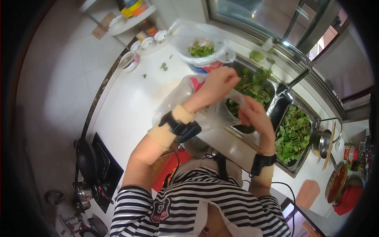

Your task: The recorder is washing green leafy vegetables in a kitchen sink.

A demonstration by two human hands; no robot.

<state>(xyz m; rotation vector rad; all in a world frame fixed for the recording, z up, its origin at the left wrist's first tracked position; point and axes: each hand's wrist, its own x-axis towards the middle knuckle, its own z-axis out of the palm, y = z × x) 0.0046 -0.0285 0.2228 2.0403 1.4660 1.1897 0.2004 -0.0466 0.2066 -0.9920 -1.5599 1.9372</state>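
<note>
A translucent plastic bag (174, 97) with red print hangs over the counter edge by the left sink basin (274, 86). My right hand (254, 114) pinches the rim of the bag and draws it out to the right. Above the bag, my left hand (220, 84) is curled, with its fingertips over the near side of the basin; whether something is between them is hidden. Leafy green stems (257, 86) fill that basin, partly seen behind the bag. The right basin (291, 171) holds a heap of picked green leaves (293, 133).
Behind my left hand stands a bag-lined bucket (189, 59) with leaf scraps (202, 49). The faucet (308, 66) arches over the sink. A black wok (86, 161) rests on the cooktop (108, 174) at left. A steel pot (321, 142) and chopsticks (329, 148) are at right.
</note>
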